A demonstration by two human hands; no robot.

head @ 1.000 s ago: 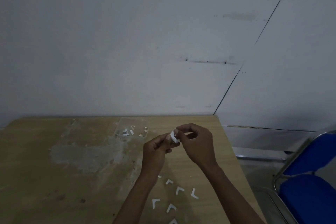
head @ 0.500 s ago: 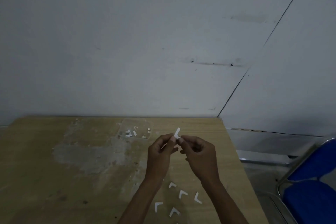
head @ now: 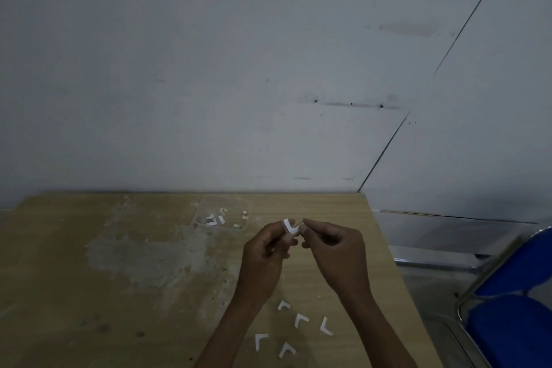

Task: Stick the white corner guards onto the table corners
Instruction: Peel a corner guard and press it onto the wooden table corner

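Observation:
Both hands are raised over the right part of the worn wooden table [head: 125, 323]. My left hand [head: 263, 254] and my right hand [head: 337, 251] meet at their fingertips and pinch one small white L-shaped corner guard [head: 289, 226] between them. Several more white corner guards [head: 301, 319] lie loose on the table between my forearms, near the front edge. The table's far right corner [head: 363, 195] sits bare against the wall.
A clear plastic tray [head: 222, 213] with small white scraps stands just beyond my hands. A grey worn patch [head: 143, 254] marks the table's middle. A blue chair [head: 513, 299] with a metal frame stands to the right. Grey walls close the back.
The hands have shifted slightly on the guard; it now shows its L shape above my left fingertips. The view has drifted a little.

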